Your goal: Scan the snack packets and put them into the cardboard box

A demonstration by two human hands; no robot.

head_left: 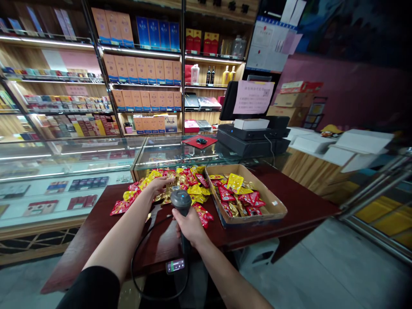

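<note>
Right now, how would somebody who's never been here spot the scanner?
Find the dark red table with a heap of packets on it. On the heap's near side, the right hand grips the scanner. It is dark and round-headed, unlike the shiny red, yellow and gold packets.

Pkt pile (194, 189) L of box (257, 219)

Dark red table (302, 201): loose packets (196, 189), red, yellow and gold, heaped beside open cardboard box (262, 216).
</note>
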